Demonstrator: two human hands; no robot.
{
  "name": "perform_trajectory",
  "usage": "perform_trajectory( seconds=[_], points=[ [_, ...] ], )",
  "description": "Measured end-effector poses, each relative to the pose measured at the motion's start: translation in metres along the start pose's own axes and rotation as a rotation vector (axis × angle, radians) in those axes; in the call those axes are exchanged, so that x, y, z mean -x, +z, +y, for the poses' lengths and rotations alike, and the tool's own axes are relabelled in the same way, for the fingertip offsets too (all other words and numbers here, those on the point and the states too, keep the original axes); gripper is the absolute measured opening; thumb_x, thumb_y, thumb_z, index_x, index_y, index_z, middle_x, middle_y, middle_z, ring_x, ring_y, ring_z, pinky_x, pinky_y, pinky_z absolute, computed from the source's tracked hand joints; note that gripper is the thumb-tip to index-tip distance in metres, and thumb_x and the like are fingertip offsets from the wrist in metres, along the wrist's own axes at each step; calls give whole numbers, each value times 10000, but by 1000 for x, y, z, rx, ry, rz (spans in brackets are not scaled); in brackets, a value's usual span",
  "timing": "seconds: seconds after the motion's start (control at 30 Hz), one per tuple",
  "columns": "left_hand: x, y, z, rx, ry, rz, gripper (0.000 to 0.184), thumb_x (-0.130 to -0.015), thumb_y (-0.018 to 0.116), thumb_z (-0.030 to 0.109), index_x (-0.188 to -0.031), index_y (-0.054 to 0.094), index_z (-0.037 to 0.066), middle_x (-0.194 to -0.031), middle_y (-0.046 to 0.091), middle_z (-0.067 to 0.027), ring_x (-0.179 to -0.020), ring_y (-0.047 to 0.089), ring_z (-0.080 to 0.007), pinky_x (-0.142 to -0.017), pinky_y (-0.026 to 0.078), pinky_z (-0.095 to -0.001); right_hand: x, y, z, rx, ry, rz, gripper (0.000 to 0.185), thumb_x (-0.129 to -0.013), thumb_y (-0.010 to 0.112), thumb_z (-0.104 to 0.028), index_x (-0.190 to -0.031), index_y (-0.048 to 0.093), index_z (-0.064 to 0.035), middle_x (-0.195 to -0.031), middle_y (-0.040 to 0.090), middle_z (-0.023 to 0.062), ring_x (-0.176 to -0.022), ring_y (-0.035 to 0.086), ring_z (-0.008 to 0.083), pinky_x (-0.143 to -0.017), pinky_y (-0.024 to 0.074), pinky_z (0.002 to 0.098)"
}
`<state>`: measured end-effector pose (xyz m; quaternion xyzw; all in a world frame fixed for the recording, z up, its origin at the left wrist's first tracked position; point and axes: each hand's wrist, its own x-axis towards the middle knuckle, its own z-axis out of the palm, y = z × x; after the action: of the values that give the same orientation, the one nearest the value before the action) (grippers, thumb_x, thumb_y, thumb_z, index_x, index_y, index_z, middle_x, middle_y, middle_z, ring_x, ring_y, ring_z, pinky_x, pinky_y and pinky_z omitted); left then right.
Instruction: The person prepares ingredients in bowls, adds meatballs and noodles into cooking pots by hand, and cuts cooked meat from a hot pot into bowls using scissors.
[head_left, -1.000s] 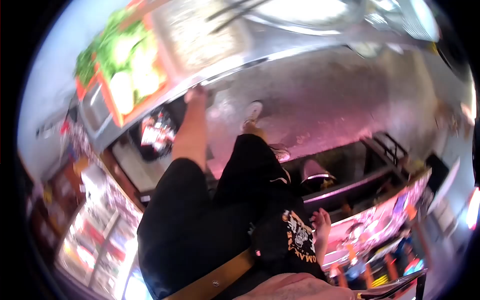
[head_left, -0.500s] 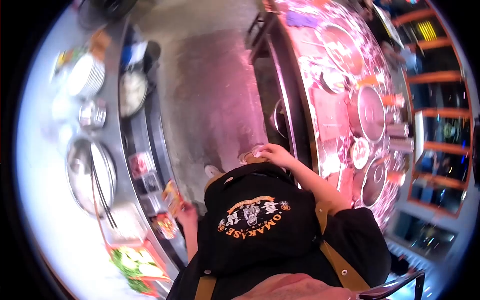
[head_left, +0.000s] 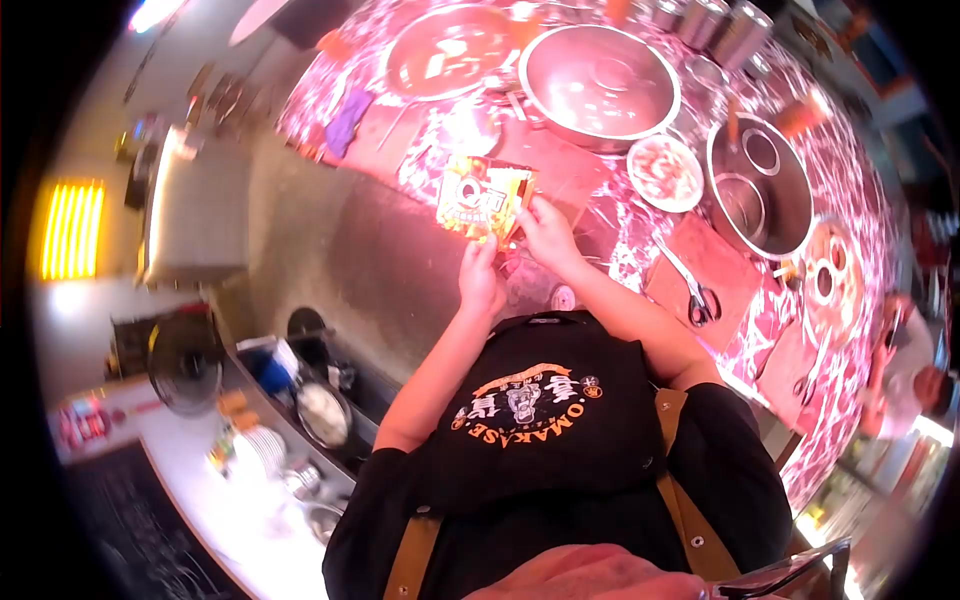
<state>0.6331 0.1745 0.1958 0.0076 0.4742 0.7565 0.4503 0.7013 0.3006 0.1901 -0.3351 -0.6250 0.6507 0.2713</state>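
A bright yellow-orange packet (head_left: 474,200) with a large white Q on it is held up in front of me, near the edge of the pink-lit marbled counter. My left hand (head_left: 482,278) grips its lower edge from beneath. On its right side, my right hand (head_left: 548,232) pinches the corner. Just past the packet, a large round steel pot (head_left: 600,85) stands on the counter, with a bowl of sliced food (head_left: 665,174) beside it.
Further right are a divided pot (head_left: 760,185) and black-handled scissors (head_left: 702,305). A purple cloth (head_left: 347,122) lies at the counter's left end. Stacked plates (head_left: 260,452) are on the lower-left worktop. Another person (head_left: 905,380) is at the far right.
The view has swung from the steel side counter round to the pink-lit one. The packet, low by the side counter before, is now raised, and both hands have come together on it.
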Motion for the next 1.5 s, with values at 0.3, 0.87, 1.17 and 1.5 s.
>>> perform_trajectory(
  seconds=[0.3,0.87,1.17,1.5],
  points=[
    [-63,54,-40,-124,-395,-52,188,-971,570,243,-1093,525,108,-1007,615,-46,-845,608,-182,-701,487,-301,-14,-76,1,414,28,343,199,-886,607,-267,-836,584,-75,-795,662,164,-740,656,368,-640,498,482],
    [-170,118,120,-1235,838,-1318,111,-810,686,25,-889,621,-16,-845,559,-139,-805,553,-314,-740,447,-390,-41,-51,-93,1067,-440,140,134,-805,603,-194,-886,617,-87,-866,623,71,-879,618,269,-736,518,411],
    [-185,105,109,-1212,418,-1313,88,-772,744,25,-824,675,6,-749,606,-87,-744,597,-234,-670,469,-348,-8,-50,-39,964,-365,315,213,-847,606,-322,-916,618,-120,-922,587,80,-902,581,290,-783,490,413],
    [-181,105,122,-1238,648,-1213,56,-810,698,65,-849,715,28,-777,635,-114,-761,615,-269,-693,485,-364,102,-204,46,1021,139,738,183,-808,619,-175,-940,639,-49,-924,620,177,-886,579,405,-794,475,481]
  ],
)
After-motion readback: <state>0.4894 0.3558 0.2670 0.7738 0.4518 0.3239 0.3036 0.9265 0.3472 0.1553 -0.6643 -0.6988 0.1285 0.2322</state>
